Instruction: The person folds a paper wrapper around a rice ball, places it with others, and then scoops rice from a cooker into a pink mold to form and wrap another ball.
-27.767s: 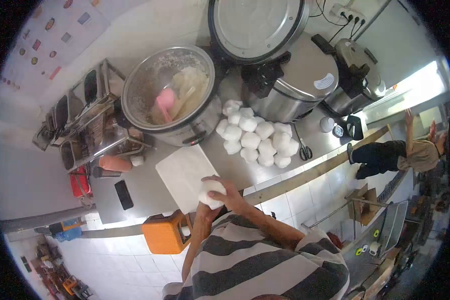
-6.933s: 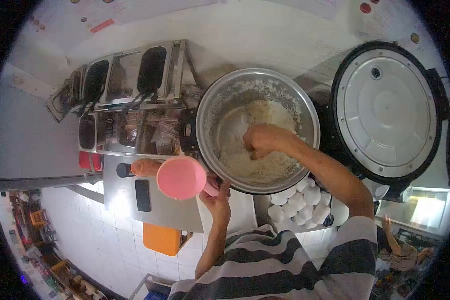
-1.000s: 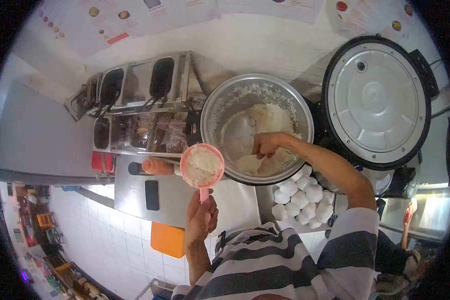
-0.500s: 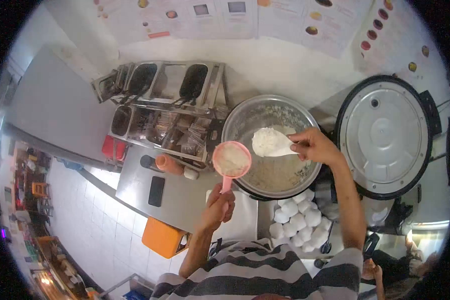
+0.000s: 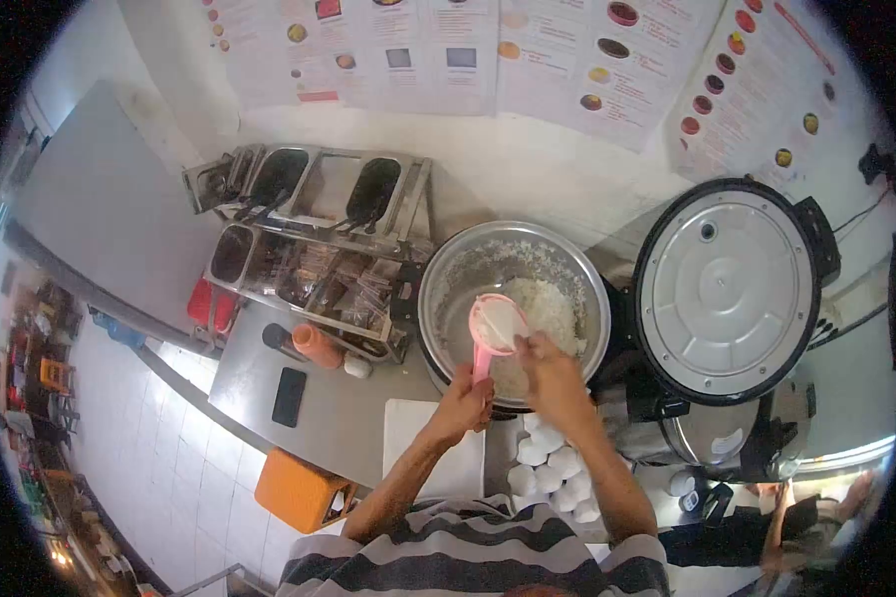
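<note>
Rice (image 5: 556, 306) lies heaped on the far right side of a big steel cooker pot (image 5: 456, 287), whose round lid (image 5: 727, 289) stands open just to its right. The person's left hand (image 5: 465, 403) is closed around the handle of a pink measuring scoop (image 5: 498, 323), holding its bowl over the near part of the pot, inside the rim. The mouth of the scoop shows white; whether that is packed rice or something pressed onto it cannot be told. The right hand (image 5: 551, 373) sits just beside the scoop over the pot's near rim, its fingers curled toward the scoop's edge; whether it grips anything is not visible.

Below the hands, on the steel counter (image 5: 348, 423), a white cutting board (image 5: 430, 460) lies next to a cluster of white wrapped balls (image 5: 553, 468). Left of the pot are a steel condiment rack (image 5: 309, 229), an orange bottle (image 5: 317, 345) and a black phone (image 5: 289, 396). An orange box (image 5: 299, 493) sits below the counter edge. Menu sheets (image 5: 567, 60) cover the wall. Another person (image 5: 767, 537) is at the lower right, well apart.
</note>
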`<state>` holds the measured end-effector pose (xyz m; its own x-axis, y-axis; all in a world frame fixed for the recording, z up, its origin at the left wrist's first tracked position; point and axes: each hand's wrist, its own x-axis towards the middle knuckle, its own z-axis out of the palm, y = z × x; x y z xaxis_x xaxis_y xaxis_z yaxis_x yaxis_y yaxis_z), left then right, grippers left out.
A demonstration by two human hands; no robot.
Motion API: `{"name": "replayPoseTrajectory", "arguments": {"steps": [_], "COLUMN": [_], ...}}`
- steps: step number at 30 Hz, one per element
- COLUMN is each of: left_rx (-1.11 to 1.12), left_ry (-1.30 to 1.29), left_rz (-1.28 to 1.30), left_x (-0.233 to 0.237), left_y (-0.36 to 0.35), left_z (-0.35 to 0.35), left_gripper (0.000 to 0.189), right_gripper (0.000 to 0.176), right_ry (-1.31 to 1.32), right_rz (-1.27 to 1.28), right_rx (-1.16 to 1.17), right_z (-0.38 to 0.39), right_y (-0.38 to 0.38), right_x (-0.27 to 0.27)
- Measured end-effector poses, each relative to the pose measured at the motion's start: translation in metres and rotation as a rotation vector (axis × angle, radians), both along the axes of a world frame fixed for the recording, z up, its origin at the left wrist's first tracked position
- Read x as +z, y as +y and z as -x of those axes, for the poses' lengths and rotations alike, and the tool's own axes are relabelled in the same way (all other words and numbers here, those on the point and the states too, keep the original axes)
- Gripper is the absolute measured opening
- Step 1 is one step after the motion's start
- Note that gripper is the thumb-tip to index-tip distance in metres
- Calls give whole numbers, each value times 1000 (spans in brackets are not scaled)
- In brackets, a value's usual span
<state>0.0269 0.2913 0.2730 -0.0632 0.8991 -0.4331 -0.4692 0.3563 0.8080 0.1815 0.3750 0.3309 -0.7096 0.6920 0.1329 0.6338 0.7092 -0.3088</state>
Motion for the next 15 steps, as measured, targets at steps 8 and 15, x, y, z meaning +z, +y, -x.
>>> {"name": "replayPoseTrajectory", "arguments": {"steps": [8,15], "left_rx": [-31,-37], "left_ry": [-98,-183], "left_rz": [30,-3], "left_x": [0,-26], "left_y": [7,-5], "left_z": [-2,5], "left_gripper": [16,18], "right_gripper": [65,52], "right_ry": [52,263], "right_rz": [-194,81], "right_rx": [-77,-46], "right_z": [12,-1], "right_y": [-18,-9], "right_x": [-10,-3]}}
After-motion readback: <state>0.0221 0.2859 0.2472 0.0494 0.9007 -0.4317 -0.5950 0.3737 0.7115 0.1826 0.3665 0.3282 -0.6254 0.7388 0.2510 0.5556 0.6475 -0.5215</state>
